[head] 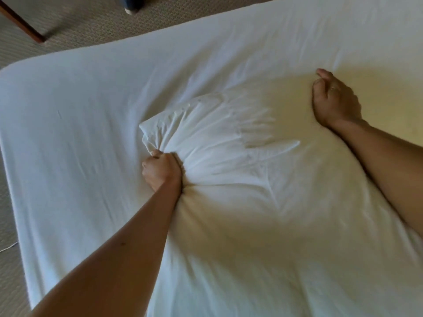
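My left arm runs straight out from the lower left, bare to the wrist. The left grip is a tight fist with the knuckles up and the thumb tip on top. It has a bunched handful of the pillow clenched in it, taken at the pillow's left end, just below its far left corner. The cloth gathers into the fist in tight radiating pleats.

My right arm comes in from the right edge of the view and lies across the pillow's right side. The right grip sits at the pillow's far right, back of the hand up, with a ring on one finger. Its fingers are curled down toward the cloth and the thumb points away from me. I cannot tell whether they have hold of the pillow or only rest on it.

The pillow lies between the two grips, on the bed, well in from the left edge and the far edge. It is soft and plump in a thin, creased white case. The bed wears a smooth white sheet, pulled over a rounded far left corner.

Beyond the far edge lies woven beige carpet and a dark wooden leg.
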A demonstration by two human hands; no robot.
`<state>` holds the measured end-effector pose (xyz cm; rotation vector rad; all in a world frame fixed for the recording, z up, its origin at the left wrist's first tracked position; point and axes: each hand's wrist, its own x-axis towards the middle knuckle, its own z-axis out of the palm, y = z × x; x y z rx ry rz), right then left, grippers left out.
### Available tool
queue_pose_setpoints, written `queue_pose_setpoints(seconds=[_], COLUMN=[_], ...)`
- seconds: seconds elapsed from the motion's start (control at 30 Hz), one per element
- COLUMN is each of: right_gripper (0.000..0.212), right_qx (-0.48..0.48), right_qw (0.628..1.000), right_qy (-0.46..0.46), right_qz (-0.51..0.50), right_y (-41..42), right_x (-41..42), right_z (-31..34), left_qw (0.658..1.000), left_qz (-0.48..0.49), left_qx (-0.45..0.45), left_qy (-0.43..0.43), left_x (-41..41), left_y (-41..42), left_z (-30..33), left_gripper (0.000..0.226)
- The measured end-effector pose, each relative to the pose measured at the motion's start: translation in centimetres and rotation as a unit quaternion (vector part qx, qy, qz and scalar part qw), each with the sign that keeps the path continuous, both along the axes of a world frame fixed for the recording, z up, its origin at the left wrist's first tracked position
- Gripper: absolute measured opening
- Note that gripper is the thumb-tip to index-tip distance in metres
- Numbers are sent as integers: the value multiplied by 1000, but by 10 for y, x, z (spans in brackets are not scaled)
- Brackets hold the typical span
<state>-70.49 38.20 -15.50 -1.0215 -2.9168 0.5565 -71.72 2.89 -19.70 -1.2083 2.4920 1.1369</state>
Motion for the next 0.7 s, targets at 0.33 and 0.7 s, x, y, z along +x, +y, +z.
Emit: queue_pose_setpoints(seconds=[0.33,0.7], right_gripper=[56,69], right_qx=[52,273], right_qw=[986,944], right_qy=[155,-88], right_qz=[-26,-163], right_y=[-100,-116], right_x=[74,266], right_z=[66,84], left_qw=[896,746], left_qz=[-332,-628], left_qx=[-141,-169], left_qy=[261,140], left_x=[-2,34], left_y=[-14,52], left_z=[96,30], left_gripper=[46,76])
